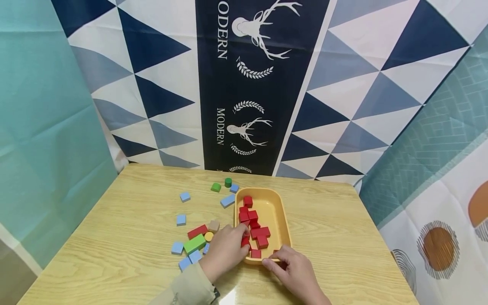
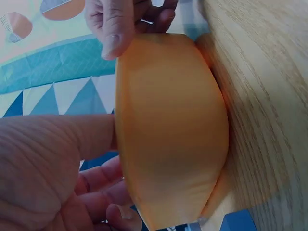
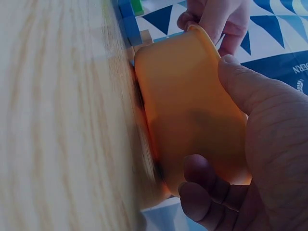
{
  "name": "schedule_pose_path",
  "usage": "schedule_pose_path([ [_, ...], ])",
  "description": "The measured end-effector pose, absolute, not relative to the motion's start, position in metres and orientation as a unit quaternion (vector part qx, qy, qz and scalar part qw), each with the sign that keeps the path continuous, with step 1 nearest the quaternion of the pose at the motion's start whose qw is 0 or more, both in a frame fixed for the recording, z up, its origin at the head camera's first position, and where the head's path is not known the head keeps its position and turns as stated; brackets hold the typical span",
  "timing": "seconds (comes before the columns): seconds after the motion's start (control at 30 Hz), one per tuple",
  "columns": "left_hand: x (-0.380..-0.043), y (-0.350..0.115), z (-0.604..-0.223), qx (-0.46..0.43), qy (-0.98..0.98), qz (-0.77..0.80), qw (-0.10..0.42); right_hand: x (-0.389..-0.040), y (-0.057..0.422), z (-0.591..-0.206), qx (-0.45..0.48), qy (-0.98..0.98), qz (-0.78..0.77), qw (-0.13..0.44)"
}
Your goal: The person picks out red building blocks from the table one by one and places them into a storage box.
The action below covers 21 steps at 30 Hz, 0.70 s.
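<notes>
A shallow yellow plastic box (image 1: 280, 224) stands on the table, with several red blocks (image 1: 260, 232) inside, mostly along its left and near parts. My left hand (image 1: 225, 250) reaches over the box's left rim, thumb and fingers bent down among the red blocks. Its fingertips are hidden behind the box wall in the left wrist view, so I cannot tell whether they pinch a block. At the near right corner, my right hand (image 1: 295, 271) grips the rim. Its thumb (image 3: 236, 72) lies along the edge and other fingers curl beside the outer wall.
Left of the box lie loose blocks: a light green block (image 1: 195, 244), a red bar (image 1: 197, 231), a yellow round piece (image 1: 209, 237), a tan block (image 1: 214, 225) and several blue blocks (image 1: 181, 220). Farther back are a dark green cylinder (image 1: 228, 182) and a green arched piece (image 1: 215, 187).
</notes>
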<state>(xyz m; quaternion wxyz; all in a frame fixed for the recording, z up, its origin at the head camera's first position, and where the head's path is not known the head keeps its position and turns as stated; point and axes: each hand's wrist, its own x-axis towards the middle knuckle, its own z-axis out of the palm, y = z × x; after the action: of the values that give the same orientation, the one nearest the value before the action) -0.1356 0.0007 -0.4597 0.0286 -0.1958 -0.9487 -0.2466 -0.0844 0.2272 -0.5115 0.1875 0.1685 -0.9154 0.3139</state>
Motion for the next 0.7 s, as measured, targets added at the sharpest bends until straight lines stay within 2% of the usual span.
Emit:
schedule_pose_path([
  [0.23, -0.145, 0.011, -0.464, -0.185, -0.964, -0.185, 0.047, -0.085, 0.227, -0.512, 0.17, -0.915, 0.314, 0.189],
  [0.7, -0.147, 0.014, -0.465, -0.172, -0.965, -0.193, 0.041, -0.085, 0.226, -0.513, 0.173, -0.913, 0.314, 0.196],
])
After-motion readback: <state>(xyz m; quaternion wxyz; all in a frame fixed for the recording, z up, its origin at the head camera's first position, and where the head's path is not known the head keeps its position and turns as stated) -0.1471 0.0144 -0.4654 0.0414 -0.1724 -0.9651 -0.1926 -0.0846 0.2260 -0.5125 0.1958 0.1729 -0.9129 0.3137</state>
